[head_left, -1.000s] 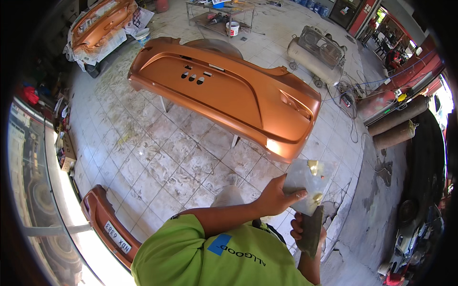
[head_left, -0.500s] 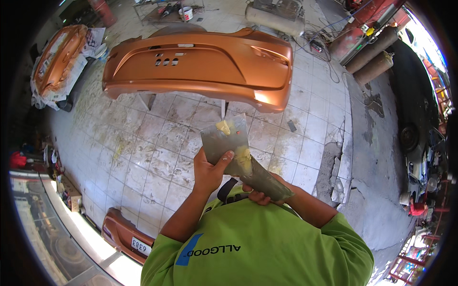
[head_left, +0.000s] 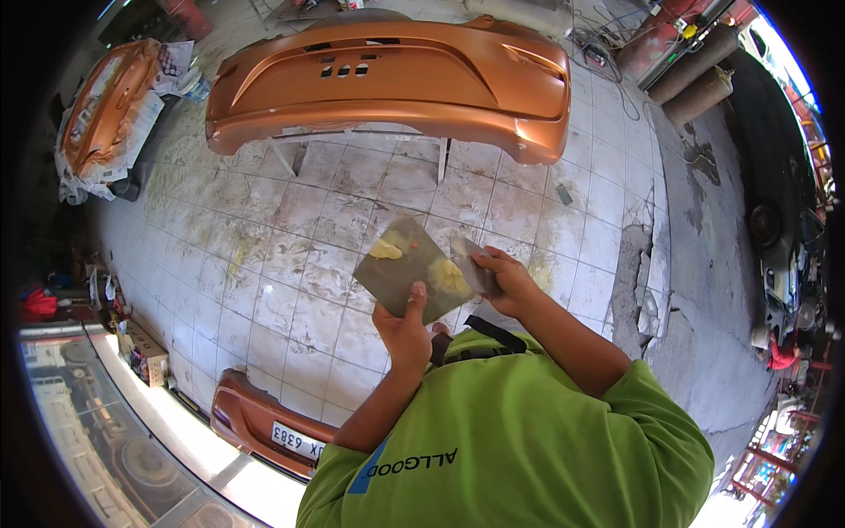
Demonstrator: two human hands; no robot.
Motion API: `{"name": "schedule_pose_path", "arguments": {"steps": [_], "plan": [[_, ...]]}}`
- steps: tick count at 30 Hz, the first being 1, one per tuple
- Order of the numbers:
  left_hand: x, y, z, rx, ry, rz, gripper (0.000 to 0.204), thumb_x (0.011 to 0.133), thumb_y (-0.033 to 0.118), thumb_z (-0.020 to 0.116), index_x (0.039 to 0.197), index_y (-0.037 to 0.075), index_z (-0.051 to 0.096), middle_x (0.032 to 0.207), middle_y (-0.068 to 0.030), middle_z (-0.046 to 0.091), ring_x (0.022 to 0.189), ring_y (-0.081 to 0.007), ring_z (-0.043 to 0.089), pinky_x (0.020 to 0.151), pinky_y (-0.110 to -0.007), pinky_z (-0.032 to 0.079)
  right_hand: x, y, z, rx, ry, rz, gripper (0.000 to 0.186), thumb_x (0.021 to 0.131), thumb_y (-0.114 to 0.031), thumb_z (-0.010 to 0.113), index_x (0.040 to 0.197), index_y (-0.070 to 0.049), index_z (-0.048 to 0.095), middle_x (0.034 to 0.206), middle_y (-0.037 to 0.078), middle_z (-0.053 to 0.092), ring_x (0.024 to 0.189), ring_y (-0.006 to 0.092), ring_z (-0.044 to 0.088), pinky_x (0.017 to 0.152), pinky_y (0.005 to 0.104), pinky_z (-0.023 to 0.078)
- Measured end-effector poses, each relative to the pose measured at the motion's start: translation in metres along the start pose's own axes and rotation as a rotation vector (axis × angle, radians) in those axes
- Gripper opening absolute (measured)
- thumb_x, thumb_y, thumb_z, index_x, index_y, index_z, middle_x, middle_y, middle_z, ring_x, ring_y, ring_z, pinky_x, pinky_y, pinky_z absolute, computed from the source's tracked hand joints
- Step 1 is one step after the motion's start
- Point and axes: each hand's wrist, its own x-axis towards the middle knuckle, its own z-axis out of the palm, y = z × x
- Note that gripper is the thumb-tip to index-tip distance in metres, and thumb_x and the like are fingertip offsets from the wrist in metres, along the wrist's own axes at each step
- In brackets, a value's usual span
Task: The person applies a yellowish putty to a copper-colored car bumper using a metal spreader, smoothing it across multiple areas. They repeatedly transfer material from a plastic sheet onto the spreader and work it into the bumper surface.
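Note:
My left hand [head_left: 404, 333] grips a flat grey mixing plate [head_left: 394, 280] from below, its thumb lying on the top face. Two dabs of yellow putty [head_left: 385, 250] sit on that plate, a smaller one at the far left corner and a larger patch near the right corner. Fingers of my right hand [head_left: 512, 283] are closed around a thin grey spreader [head_left: 480, 271], whose far edge is at the plate's right corner beside the larger patch. Whether the spreader touches the plate I cannot tell.
Ahead, an orange car bumper [head_left: 405, 92] rests on a stand above stained floor tiles [head_left: 334, 194]. Another orange car part [head_left: 107, 110] lies on paper at far left. A brownish-orange part with a licence plate [head_left: 255, 414] is at lower left. Gas cylinders [head_left: 700, 92] lie at right.
My right hand has risen and turned the spreader to the plate's right corner. The plate has rotated in my left hand. The view has shifted, so the bumper appears higher and farther right.

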Motion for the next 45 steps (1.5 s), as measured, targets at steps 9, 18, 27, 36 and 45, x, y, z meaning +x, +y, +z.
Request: {"name": "schedule_pose_path", "arguments": {"steps": [9,18,27,36,45], "plan": [[0.008,-0.021,0.001,-0.013,-0.180,-0.080,0.037,0.101,-0.002,0.068,0.136,0.000,0.058,0.124,-0.0118,0.070,0.104,-0.0213,0.074,0.080,-0.036,0.065,-0.108,-0.008,-0.038,0.068,-0.139,-0.400,0.048,0.101,-0.006,0.074,0.144,-0.001,0.052,0.130,0.013,0.069,0.115,0.0249,0.071,0.098,0.0442,0.063],[-0.050,-0.094,0.003,0.773,-0.310,0.520,0.028,0.107,0.019,0.067,0.123,-0.004,0.072,0.117,-0.0184,0.076,0.114,-0.0347,0.070,0.110,-0.046,0.047,-0.154,0.005,-0.036,0.173,0.057,-0.735,0.053,0.099,-0.005,0.077,0.143,0.003,0.047,0.134,0.016,0.064,0.121,0.0245,0.064,0.100,0.0374,0.056],[-0.152,-0.074,0.032,0.498,-0.631,0.380,0.019,0.104,0.010,0.072,0.115,-0.005,0.074,0.107,-0.0146,0.079,0.095,-0.0250,0.076,0.085,-0.039,0.058,-0.208,0.027,-0.140,-0.101,0.083,-0.917,0.043,0.100,-0.005,0.075,0.136,0.002,0.053,0.123,0.012,0.069,0.110,0.0194,0.068,0.096,0.0341,0.056],[-0.211,-0.038,-0.001,0.812,-0.779,0.316,0.023,0.103,0.018,0.074,0.112,-0.003,0.075,0.100,-0.0104,0.080,0.086,-0.0171,0.075,0.078,-0.033,0.058,-0.243,0.077,-0.179,-0.192,-0.062,-0.857,0.041,0.100,-0.005,0.075,0.134,0.001,0.054,0.123,0.012,0.070,0.108,0.0177,0.068,0.093,0.0334,0.057],[-0.251,-0.079,-0.009,0.751,-0.377,0.753,0.020,0.105,0.015,0.069,0.111,-0.002,0.078,0.106,-0.0108,0.081,0.095,-0.0271,0.077,0.084,-0.045,0.056,-0.239,0.128,-0.183,0.172,-0.053,-0.689,0.049,0.101,-0.008,0.075,0.142,-0.002,0.049,0.131,0.014,0.066,0.117,0.0218,0.065,0.098,0.0360,0.057]]}}
